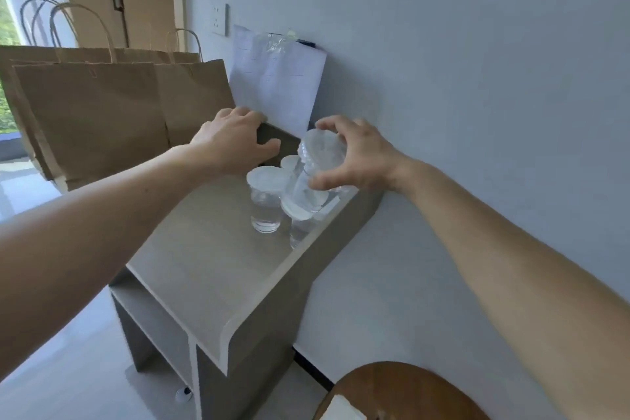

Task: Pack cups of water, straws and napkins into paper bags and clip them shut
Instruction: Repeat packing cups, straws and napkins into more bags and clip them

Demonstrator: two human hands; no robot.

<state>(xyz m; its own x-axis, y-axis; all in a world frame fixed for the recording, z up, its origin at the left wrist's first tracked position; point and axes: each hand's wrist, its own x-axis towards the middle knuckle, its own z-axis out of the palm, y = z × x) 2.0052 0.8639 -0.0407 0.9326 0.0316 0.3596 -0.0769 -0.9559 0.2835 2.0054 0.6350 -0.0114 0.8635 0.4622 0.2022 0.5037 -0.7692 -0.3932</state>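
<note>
1. Over the grey shelf (211,249), head view: the right hand (361,160) grips a cup of water (306,187) by its lid rim, fingers spread round it. The cup is tilted and clear of the shelf.
2. At its 9 o'clock, the left hand (231,143) hooks its fingers over a paper bag (191,95) rim, apparently holding the mouth open.
3. My read: a cup is being loaded. The next move calls for levelling it and lowering it straight into the bag.
4. The cup is clear, lidded and part full. More cups (266,208) stand at its 6 o'clock.
</note>
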